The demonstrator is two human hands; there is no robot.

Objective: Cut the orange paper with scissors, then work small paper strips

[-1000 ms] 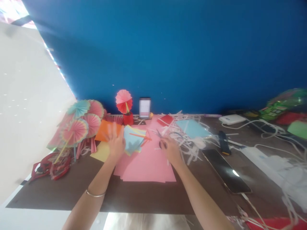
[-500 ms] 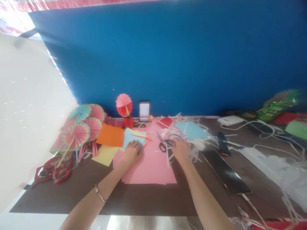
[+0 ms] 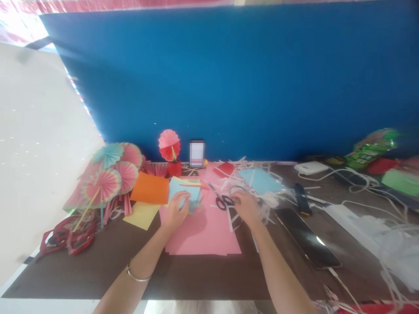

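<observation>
My left hand (image 3: 176, 211) rests with curled fingers on the near edge of a light blue paper (image 3: 183, 190), which lies over a stack of pink sheets (image 3: 204, 233); whether it grips the paper is unclear. My right hand (image 3: 246, 206) lies just right of black-handled scissors (image 3: 220, 198) and touches their handles; its fingers are bent and partly hidden among white paper strips (image 3: 250, 185). Thin coloured strips (image 3: 191, 184) lie on the blue paper.
Paper fans (image 3: 108, 172) crowd the left, with an orange sheet (image 3: 149, 188) and a yellow sheet (image 3: 141, 214) beside them. A small red pot with a fan (image 3: 170, 150) and a phone (image 3: 197, 153) stand against the blue wall. A dark phone (image 3: 306, 237), cables and a power bank (image 3: 310, 167) lie right.
My left hand moved right from the orange sheet onto the blue paper. My right hand shifted right of the scissors, leaving them in full view. The view tilted slightly.
</observation>
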